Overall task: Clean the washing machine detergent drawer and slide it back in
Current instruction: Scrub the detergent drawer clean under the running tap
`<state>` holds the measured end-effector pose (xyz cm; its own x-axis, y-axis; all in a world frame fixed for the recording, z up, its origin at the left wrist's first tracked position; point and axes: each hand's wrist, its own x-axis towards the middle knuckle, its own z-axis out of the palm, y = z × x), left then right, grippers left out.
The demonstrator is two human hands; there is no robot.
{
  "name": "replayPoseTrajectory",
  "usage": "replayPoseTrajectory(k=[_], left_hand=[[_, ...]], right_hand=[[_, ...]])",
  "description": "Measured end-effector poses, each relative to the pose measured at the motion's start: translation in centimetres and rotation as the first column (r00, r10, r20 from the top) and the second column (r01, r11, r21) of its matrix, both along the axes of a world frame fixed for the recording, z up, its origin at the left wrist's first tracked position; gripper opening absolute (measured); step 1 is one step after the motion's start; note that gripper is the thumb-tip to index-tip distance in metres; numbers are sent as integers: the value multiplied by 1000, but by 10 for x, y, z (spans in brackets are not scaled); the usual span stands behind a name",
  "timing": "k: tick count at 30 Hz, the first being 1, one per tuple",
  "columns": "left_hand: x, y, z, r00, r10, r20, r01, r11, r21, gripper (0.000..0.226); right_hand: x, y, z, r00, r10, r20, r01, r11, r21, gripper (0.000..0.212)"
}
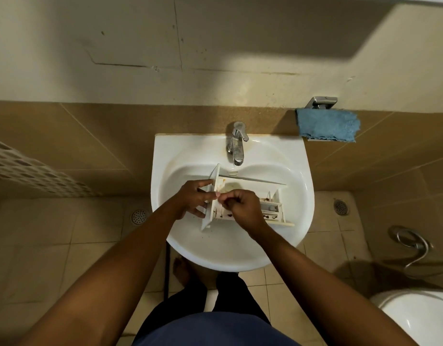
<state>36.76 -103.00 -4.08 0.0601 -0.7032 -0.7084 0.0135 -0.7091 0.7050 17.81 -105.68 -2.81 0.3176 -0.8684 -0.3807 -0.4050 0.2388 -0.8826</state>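
A person's left hand (193, 198) grips the front panel of a white detergent drawer (272, 208), fingers wrapped around its left end. The right hand (240, 206) sits over the middle of the drawer with its fingers curled tight and its tips bunched just inside the panel, close to the left thumb. Whether they pinch a scrap of residue, a small part or nothing cannot be told from this angle.

The drawer lies inside the basin of a white sink (165, 156), below and near the tap (236, 143), its front panel to the left and its compartments running to the right. No stream of water is visible from the tap.

Cleaning looks to be under way but far from finished. Brown spots show in the right-hand compartments and a yellowish film coats the large compartment by the panel. Rinsing, drying and the return to the washing machine all appear to lie ahead, and no machine is in view.

A blue cloth (327, 124) hangs on a wall holder at far right, well apart from the sink. A toilet (420, 318) sits at near right.
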Motion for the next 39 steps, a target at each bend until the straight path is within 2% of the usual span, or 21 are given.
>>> replayPoseTrajectory(k=[3,7,8,10,12,14,17,19,22,25,30,36,39], left_hand=[[0,-1,-2,1000,-7,5,7,1000,1,72],[0,-1,-4,1000,2,-3,-2,1000,6,72],[0,-1,-3,1000,1,-3,-1,1000,6,72],[0,-1,-3,1000,-1,-4,1,1000,6,73],[0,-1,-2,1000,-6,-2,6,1000,1,74],[0,-2,-2,1000,-3,0,3,1000,-4,74],[0,0,-3,1000,-2,0,2,1000,-6,73],[0,1,-4,1000,-5,-1,5,1000,-6,72],[1,0,-3,1000,-15,-5,15,1000,-8,72],[1,-1,-2,1000,-12,-7,12,1000,-6,74],[1,-2,-5,1000,-7,-23,7,1000,9,74],[2,-2,-6,1000,2,-23,-2,1000,13,75],[1,-2,-7,1000,-3,-30,3,1000,11,76]], right_hand=[[-9,8,-1,999,14,39,-17,997,82,15],[-25,22,4,993,116,30,-118,987,106,22],[-24,18,5,993,119,26,-120,989,91,23],[-18,5,5,982,167,-92,-175,980,-94,28],[-15,5,8,905,308,-292,-390,874,-288,39],[-19,23,8,764,466,-446,-621,720,-310,49],[-37,58,4,612,533,-584,-774,556,-304,59],[-39,60,5,602,501,-622,-786,512,-347,60],[-26,39,-2,624,422,-658,-760,525,-383,59],[-17,36,-7,575,389,-720,-785,510,-352,60],[-37,61,2,545,332,-770,-815,425,-393,54],[-21,50,-1,627,281,-727,-727,546,-416,51],[-31,69,2,644,284,-711,-721,537,-438,51]])
